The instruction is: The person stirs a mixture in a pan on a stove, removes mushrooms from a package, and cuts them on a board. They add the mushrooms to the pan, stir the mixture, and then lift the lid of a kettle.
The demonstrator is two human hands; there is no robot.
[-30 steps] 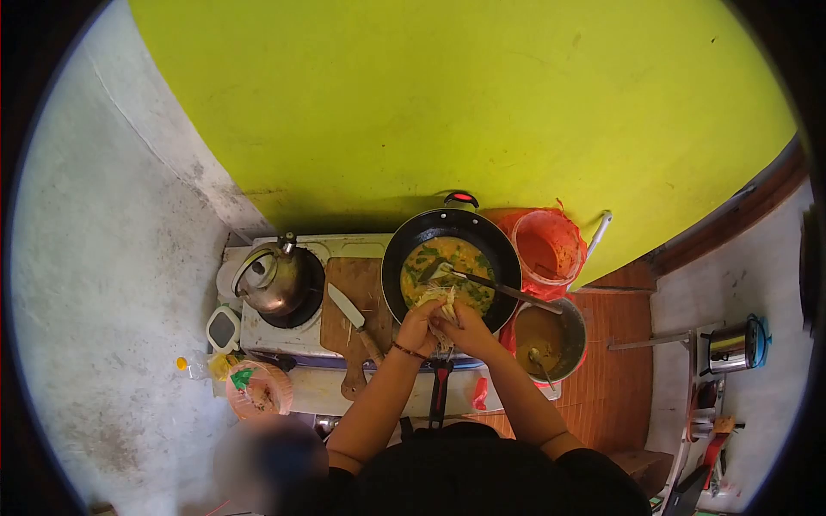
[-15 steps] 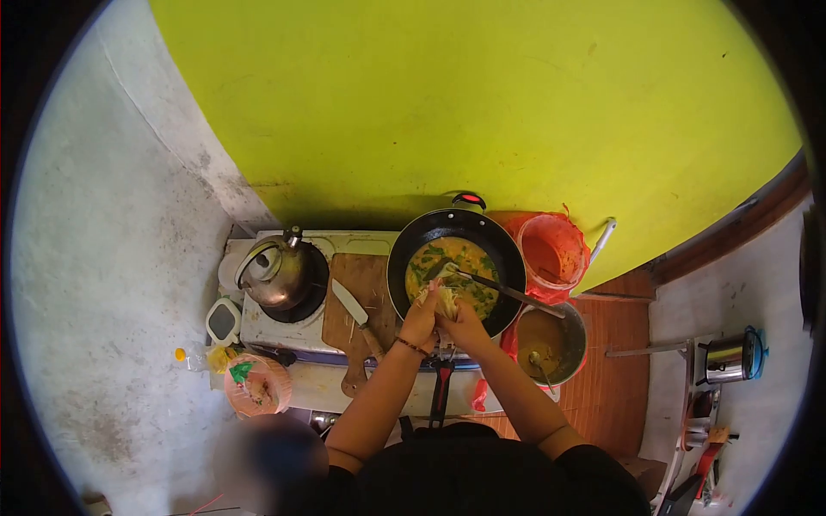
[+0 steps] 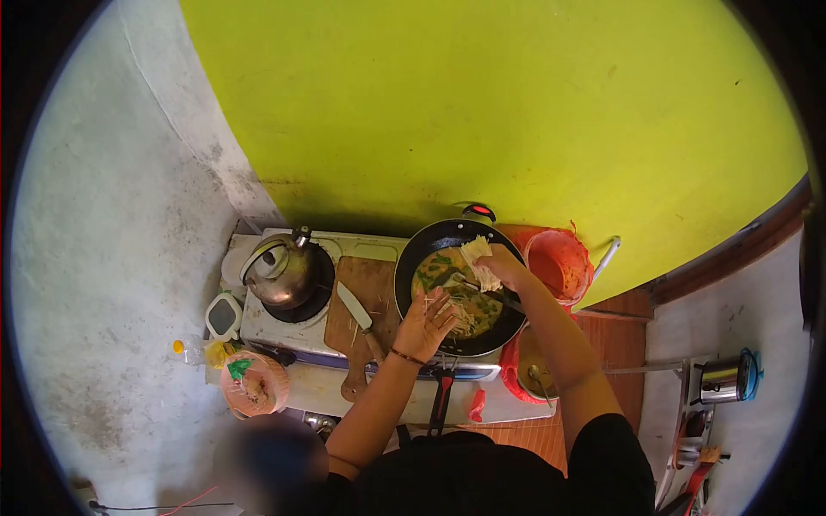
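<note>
A black wok (image 3: 404, 297) on the stove holds yellow-orange broth with green leaves (image 3: 441, 260). My right hand (image 3: 506, 267) is closed on a clump of pale thin strands (image 3: 476, 251) above the wok's far right part. My left hand (image 3: 421, 329), palm up and fingers spread, is over the near left rim. Loose pale strands (image 3: 465, 322) lie just right of its fingertips, over the broth. A ladle (image 3: 465, 281) rests in the wok, its handle partly hidden under my right forearm.
Left of the wok are a wooden cutting board (image 3: 379, 297) with a knife (image 3: 354, 305), and a kettle (image 3: 288, 279) on the other burner. A pink basket (image 3: 280, 378) stands front left. To the right are a red-lined bucket (image 3: 564, 262) and a pot with a spoon (image 3: 535, 374).
My hands were together over the wok around the pale strands. They have parted: the right moved up and right with a clump, while the left opened. Loose strands now show in the wok.
</note>
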